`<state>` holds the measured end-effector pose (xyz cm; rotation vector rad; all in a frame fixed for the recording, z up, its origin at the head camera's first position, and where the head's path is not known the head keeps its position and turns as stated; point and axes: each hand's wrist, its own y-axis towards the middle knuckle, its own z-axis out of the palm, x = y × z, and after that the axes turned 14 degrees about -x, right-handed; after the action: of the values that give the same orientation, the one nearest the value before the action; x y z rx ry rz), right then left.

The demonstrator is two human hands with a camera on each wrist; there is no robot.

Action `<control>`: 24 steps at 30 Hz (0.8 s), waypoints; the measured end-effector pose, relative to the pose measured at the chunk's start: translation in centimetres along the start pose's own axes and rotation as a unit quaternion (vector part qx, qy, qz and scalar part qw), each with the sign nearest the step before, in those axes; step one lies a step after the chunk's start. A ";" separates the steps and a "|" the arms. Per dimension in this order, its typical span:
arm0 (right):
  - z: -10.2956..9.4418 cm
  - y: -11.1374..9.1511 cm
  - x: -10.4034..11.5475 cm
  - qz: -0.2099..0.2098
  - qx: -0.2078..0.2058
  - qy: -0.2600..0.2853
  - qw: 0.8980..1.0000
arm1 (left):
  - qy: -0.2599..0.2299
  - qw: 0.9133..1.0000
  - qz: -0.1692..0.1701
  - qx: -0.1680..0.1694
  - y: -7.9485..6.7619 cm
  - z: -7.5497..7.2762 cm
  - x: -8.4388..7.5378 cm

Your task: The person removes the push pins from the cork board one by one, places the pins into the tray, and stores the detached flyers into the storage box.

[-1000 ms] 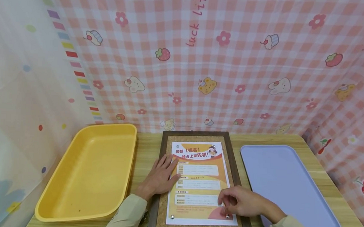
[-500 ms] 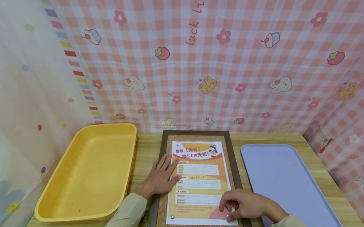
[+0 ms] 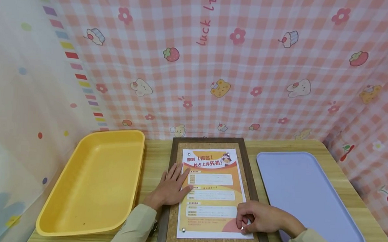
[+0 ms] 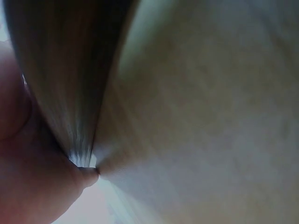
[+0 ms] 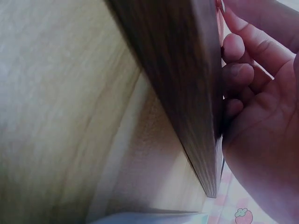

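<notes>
A: Where does the printed sheet [image 3: 211, 194] lie?

B: Flat on the cork board [image 3: 173, 224], inside a dark wooden frame [image 3: 248, 174]; an upper-left pin [image 3: 189, 154], an upper-right pin [image 3: 228, 154] and a lower-left pin [image 3: 183, 230] mark three corners.

A: And the left hand [image 3: 169, 190]?

B: Its fingers are straight and somewhat spread, resting on the sheet's left edge, with the palm across the frame.

A: The right hand [image 3: 258, 217]?

B: Thumb and forefinger pinch a lower-right pin [image 3: 242, 228] near the fourth corner; the other fingers curl in, just beside the frame's edge in the right wrist view.

A: What flanks the board?

B: A deep yellow tray [image 3: 97, 181] at left, a shallow lilac tray [image 3: 308, 191] at right, both on a wood-grain table [image 3: 156, 159]. A pink checked cloth [image 3: 248, 65] hangs behind.
</notes>
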<state>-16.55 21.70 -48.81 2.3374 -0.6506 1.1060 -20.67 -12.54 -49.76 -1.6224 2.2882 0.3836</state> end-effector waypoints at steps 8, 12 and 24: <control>-0.1 0.1 0.2 0.019 0.005 0.004 1.000 | 0.004 1.000 0.000 -0.007 -0.1 -0.1 -0.1; -0.2 0.2 0.2 0.028 0.008 0.005 1.000 | 0.001 1.000 0.000 -0.004 -0.2 -0.1 -0.2; -0.2 0.3 0.3 0.018 0.004 -0.013 1.000 | -0.005 1.000 0.002 -0.009 -0.1 0.3 0.2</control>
<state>-16.65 21.56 -48.35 2.3589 -0.7005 1.0987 -20.67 -12.65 -50.11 -1.6214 2.2877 0.4125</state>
